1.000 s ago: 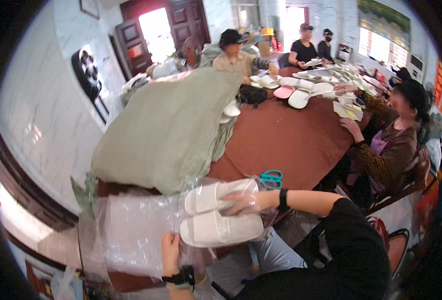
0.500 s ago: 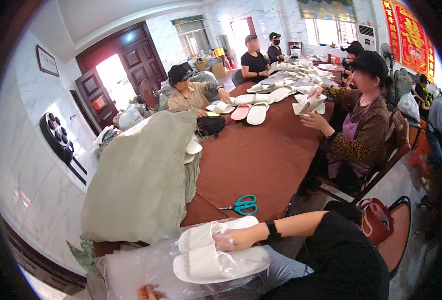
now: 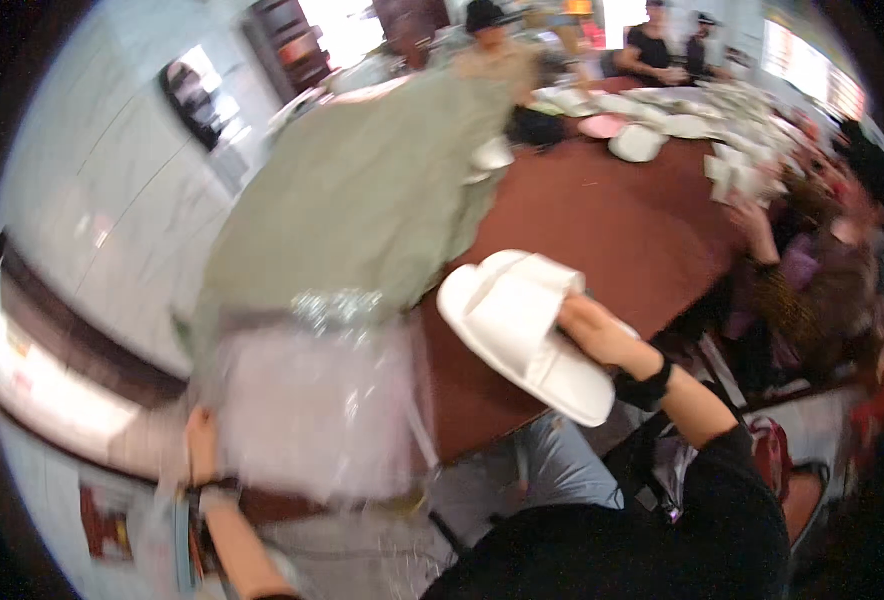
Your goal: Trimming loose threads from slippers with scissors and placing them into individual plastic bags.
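Note:
My right hand [image 3: 602, 333] is closed on a pair of white slippers [image 3: 522, 320], its fingers tucked under a strap. The slippers are held together, tilted, above the front of the brown-covered table. Down at the left, my left hand [image 3: 200, 440] is curled beside the near-left edge of a stack of clear plastic bags [image 3: 317, 400]. Its fingers are blurred, and what they hold, if anything, cannot be made out. The stack lies flat on the table's near end, with a crumpled shiny bag [image 3: 337, 311] at its far edge.
A big grey-green sack [image 3: 352, 190] stands left of the brown tabletop [image 3: 602, 220]. A white slipper [image 3: 492, 154] shows at its opening. Farther back lie a pink slipper [image 3: 602, 126] and many white ones [image 3: 637, 143]. A co-worker [image 3: 812, 230] handles slippers at the right; others sit beyond.
My right hand has lifted the slippers off the clear plastic, up and to the right. My left hand has moved left and up in view. The view has swung; the teal scissors no longer show.

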Motion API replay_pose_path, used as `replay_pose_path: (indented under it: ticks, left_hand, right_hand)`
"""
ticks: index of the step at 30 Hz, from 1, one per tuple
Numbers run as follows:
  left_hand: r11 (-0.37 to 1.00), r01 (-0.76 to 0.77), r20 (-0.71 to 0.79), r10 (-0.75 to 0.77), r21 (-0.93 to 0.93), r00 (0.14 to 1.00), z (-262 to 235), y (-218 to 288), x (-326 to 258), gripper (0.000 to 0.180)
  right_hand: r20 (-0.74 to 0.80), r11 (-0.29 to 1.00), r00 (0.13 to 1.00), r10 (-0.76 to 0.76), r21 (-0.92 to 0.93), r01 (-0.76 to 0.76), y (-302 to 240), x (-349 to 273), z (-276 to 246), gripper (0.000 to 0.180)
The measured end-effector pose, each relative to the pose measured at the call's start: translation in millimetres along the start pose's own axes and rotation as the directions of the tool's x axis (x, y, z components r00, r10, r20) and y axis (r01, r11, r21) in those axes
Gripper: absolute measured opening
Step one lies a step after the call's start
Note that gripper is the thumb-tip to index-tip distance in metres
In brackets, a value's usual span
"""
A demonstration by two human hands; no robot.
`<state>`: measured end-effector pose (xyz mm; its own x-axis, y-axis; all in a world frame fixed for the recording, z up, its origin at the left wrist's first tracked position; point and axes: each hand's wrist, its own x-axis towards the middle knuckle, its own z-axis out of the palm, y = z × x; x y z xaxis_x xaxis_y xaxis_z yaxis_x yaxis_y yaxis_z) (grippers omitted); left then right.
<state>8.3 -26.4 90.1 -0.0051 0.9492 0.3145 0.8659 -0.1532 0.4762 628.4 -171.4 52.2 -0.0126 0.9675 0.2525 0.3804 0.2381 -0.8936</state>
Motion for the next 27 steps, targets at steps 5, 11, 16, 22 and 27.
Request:
replay_pose_path:
  ticks: [5,11,16,22,27]
  left_hand:
    - [0.955,0.11,-0.001,-0.114,0.275,0.994,12.7,-24.3,6.5,0.025]
    - [0.569,-0.237,0.089,0.276,0.788,0.957,26.3,32.6,6.6,0.072]
    - [0.824,-0.123,0.538,-0.241,0.554,0.808,88.2,81.3,-8.1,0.116]
    - [0.886,-0.162,0.662,-0.192,0.434,0.725,113.6,40.7,14.4,0.118]
    - [0.947,-0.233,0.319,0.155,0.223,0.935,74.3,56.7,37.0,0.068]
  right_hand:
    - [0.095,0.967,0.968,-0.231,-0.087,0.239,-28.0,22.3,36.7,0.021]
    - [0.205,0.885,0.87,-0.447,-0.042,0.465,-65.9,26.4,84.3,0.024]
    - [0.187,0.901,0.888,-0.42,-0.03,0.433,-61.6,19.9,102.1,0.022]
    - [0.178,0.936,0.94,-0.293,-0.145,0.319,-39.5,5.6,77.3,0.02]
    - [0.128,0.897,0.958,-0.257,-0.338,0.286,-5.7,17.4,75.6,0.022]
